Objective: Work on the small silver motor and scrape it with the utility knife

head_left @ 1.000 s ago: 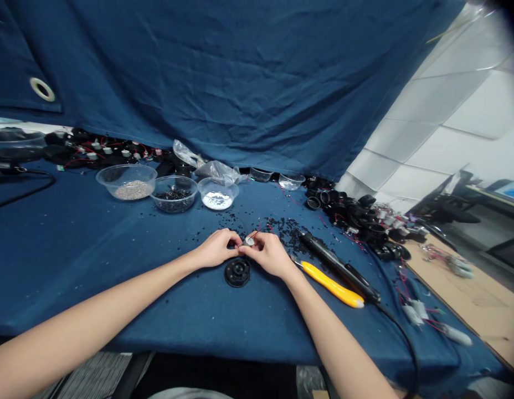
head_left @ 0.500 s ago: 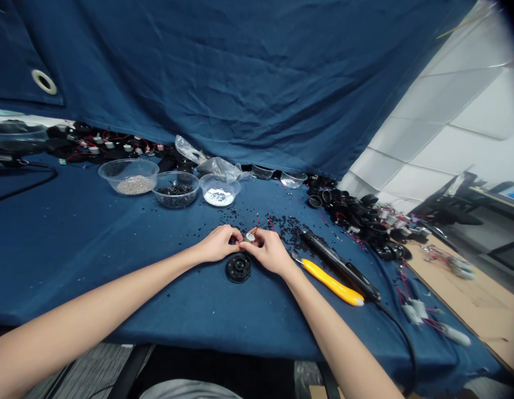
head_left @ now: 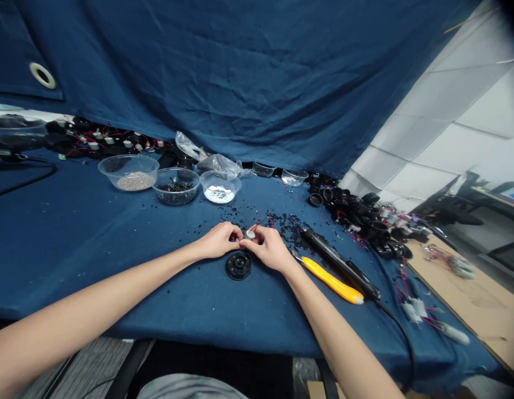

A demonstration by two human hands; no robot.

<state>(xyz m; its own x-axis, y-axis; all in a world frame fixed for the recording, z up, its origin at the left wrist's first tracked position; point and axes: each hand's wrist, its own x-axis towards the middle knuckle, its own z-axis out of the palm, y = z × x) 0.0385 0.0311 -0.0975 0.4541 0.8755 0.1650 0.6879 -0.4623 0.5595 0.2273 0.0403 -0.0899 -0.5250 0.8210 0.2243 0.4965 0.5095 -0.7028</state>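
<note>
hands: both meet at the middle of the tabletop. The left hand and right hand are pinched fingertip to fingertip on one tiny part

part in the grip: a small silver motor with thin red wires trailing off behind it. Both hands look closed on it, right hand doing most of the holding, left steadying the other end as far as I can tell

black disc: a round black housing lies flat on the blue cloth just below the hands, touching neither hand, nothing sitting in it yet

progress: I'd say early-to-mid on this one unit. The motor is picked up and being fiddled with, but it's not in the disc, so the joining part looks undone

tools: yellow-handled tool and a black electric driver lie side by side just right of the right hand, both untouched

loose bits: small black pieces are scattered behind the hands

bowls: three clear ones back left, with grey bits, black bits and white bits

piles: a heap of black parts with red wires is at the right, and more sit along the back left; can't tell which are finished
</note>
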